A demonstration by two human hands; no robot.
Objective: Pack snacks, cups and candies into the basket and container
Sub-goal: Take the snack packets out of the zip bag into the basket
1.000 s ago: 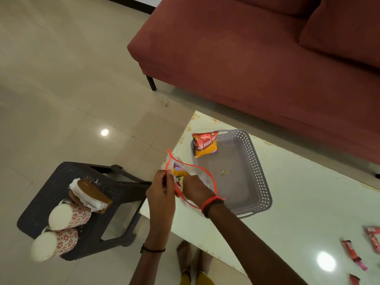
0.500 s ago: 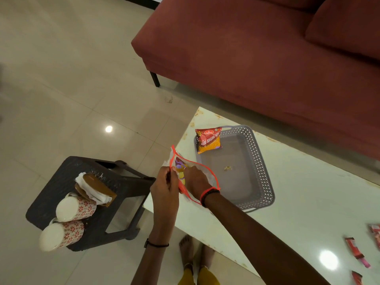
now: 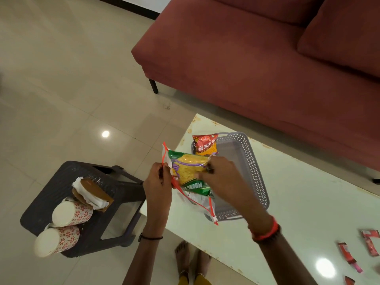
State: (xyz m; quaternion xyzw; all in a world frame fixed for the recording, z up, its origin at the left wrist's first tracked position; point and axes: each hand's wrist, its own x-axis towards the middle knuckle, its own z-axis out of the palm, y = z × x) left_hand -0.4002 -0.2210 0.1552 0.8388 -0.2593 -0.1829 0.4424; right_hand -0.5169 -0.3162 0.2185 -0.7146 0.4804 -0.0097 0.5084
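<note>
Your green-and-yellow snack packet (image 3: 190, 171) is at the centre of the frame, held up between your two hands over the near left end of the grey basket (image 3: 257, 177). Your right hand (image 3: 222, 177) grips the packet's right side with its fingers curled round it. Your left hand (image 3: 158, 186) pinches the red-edged mouth of the clear zip bag (image 3: 197, 202) at the packet's left side. The rest of the bag hangs slack below the packet, and its red strip trails toward the basket's near rim.

Half a second ago only a scrap of the packet showed inside the bag's open red loop, and your right hand was in the mouth. Now most of the packet is in plain view and the loop has collapsed.

The red-and-orange snack packet (image 3: 205, 145) leans in the basket's far left corner as before. The basket rests on the pale table (image 3: 298, 202), with red candies (image 3: 347, 254) at the lower right. Two flowered cups (image 3: 70, 212) lie on the dark stool (image 3: 61, 182) at the lower left.
</note>
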